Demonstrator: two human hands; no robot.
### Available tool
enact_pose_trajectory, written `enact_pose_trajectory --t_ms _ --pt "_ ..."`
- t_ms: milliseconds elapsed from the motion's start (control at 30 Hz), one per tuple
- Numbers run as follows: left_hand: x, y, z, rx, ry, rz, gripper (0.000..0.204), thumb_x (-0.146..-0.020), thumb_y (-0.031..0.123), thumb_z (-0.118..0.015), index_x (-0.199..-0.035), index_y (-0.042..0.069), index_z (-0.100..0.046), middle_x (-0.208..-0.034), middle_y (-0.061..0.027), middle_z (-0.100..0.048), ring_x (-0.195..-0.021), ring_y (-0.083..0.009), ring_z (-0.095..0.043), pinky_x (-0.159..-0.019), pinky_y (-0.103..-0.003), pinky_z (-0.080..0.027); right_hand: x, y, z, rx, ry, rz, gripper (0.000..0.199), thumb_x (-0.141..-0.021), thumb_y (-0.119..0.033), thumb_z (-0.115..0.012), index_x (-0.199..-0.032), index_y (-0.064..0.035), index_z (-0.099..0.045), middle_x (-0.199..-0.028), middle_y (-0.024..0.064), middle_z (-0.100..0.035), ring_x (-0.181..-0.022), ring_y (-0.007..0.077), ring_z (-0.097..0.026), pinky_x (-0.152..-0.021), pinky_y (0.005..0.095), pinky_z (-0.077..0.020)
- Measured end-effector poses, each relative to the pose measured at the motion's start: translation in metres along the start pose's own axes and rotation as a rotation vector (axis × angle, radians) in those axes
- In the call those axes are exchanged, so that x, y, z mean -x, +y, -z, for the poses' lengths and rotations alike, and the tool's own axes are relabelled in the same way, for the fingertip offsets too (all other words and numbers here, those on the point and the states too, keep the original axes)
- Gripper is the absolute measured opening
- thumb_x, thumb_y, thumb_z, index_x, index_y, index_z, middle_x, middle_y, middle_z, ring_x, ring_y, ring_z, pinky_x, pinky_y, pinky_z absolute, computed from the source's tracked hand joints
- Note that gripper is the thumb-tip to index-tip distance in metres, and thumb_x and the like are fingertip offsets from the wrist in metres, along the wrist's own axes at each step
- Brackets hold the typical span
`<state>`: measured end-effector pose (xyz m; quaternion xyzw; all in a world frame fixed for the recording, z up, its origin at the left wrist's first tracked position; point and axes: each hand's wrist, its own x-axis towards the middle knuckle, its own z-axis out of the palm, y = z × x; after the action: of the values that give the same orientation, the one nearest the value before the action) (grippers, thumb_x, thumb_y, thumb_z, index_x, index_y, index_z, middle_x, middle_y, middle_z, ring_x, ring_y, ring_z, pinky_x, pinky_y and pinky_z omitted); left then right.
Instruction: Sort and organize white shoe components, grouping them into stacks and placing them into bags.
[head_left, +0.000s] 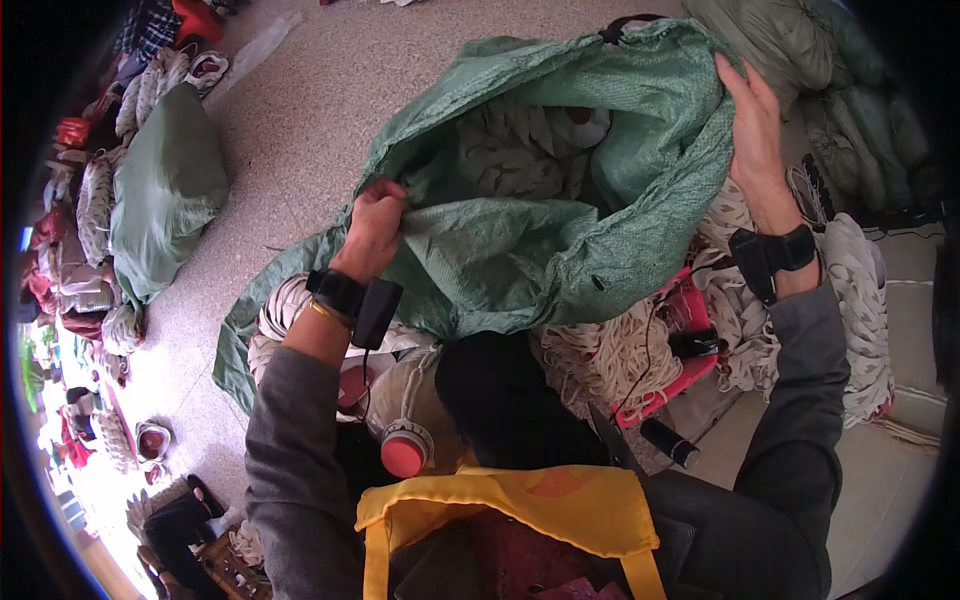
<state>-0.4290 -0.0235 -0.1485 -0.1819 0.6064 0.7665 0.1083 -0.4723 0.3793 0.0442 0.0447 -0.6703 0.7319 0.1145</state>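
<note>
A large green woven sack [520,240] lies open in front of me on the speckled floor. My left hand [375,225] is closed on the sack's near left rim, pulling it up. My right hand [755,115] grips the sack's far right rim with fingers curled over the edge. Inside the sack lie white knitted shoe uppers [520,150] with dark trim. Both wrists carry black bands, and I wear a grey jacket.
More white uppers [600,355] pile in a red crate [680,375] under the sack. Another filled green sack [165,190] lies at left; several grey-green sacks [830,60] stack at top right. A yellow bag [520,505] and a red-capped container [405,450] sit near my lap.
</note>
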Motion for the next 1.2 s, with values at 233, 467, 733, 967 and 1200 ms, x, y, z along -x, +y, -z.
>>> enact_pose_trajectory --t_ms 233,467,733,967,1200 --pt "0.002 -0.06 0.011 -0.137 -0.039 -0.117 0.026 -0.073 -0.001 -0.045 -0.095 0.005 -0.057 -0.09 -0.0083 -0.052 -0.085 -0.0231 -0.049 -0.072 -0.034 -0.041 -0.076 0.049 0.049 0.164 0.142 -0.065 0.037 -0.096 -0.018 -0.059 -0.123 0.0063 -0.054 -0.114 0.0135 -0.062 -0.1 0.0221 -0.062 -0.086 0.0334 -0.0506" --pt "-0.01 -0.059 -0.013 -0.219 -0.3 -0.331 0.023 -0.073 -0.001 -0.062 -0.094 0.005 -0.054 -0.088 -0.0036 -0.053 -0.085 -0.0162 -0.05 -0.074 -0.031 -0.04 -0.137 0.07 0.064 0.175 0.139 -0.032 0.045 -0.089 -0.02 -0.066 -0.124 0.0051 -0.052 -0.112 0.0173 -0.063 -0.099 0.028 -0.063 -0.085 0.0391 -0.0526" --pt "0.024 -0.04 -0.058 -0.111 -0.283 0.006 0.016 -0.084 0.003 -0.066 -0.087 0.011 -0.053 -0.083 0.0033 -0.051 -0.079 -0.0089 -0.049 -0.071 -0.025 -0.04 -0.016 0.128 -0.037 1.096 -0.002 0.466 0.073 -0.069 -0.016 -0.072 -0.132 0.0008 -0.04 -0.128 0.0277 -0.047 -0.123 0.0426 -0.043 -0.103 0.05 -0.037" --pt "0.025 -0.033 -0.074 0.125 -0.331 0.103 0.016 -0.088 0.0 -0.061 -0.083 0.012 -0.051 -0.083 0.0035 -0.049 -0.081 -0.0084 -0.047 -0.074 -0.026 -0.039 0.117 0.174 -0.05 0.708 -0.693 -0.251 0.111 -0.07 -0.058 -0.078 -0.152 -0.01 -0.021 -0.152 0.0365 -0.012 -0.143 0.0464 -0.015 -0.115 0.0482 -0.0245" --pt "0.037 -0.03 -0.081 0.187 -0.385 0.135 0.012 -0.091 0.003 -0.057 -0.084 0.01 -0.051 -0.087 0.0007 -0.055 -0.087 -0.0123 -0.054 -0.083 -0.03 -0.045 0.176 0.228 -0.111 0.557 -0.387 -0.027 0.12 -0.059 -0.033 -0.087 -0.153 -0.0086 -0.017 -0.151 0.0294 -0.026 -0.141 0.0402 -0.028 -0.114 0.0444 -0.0297"
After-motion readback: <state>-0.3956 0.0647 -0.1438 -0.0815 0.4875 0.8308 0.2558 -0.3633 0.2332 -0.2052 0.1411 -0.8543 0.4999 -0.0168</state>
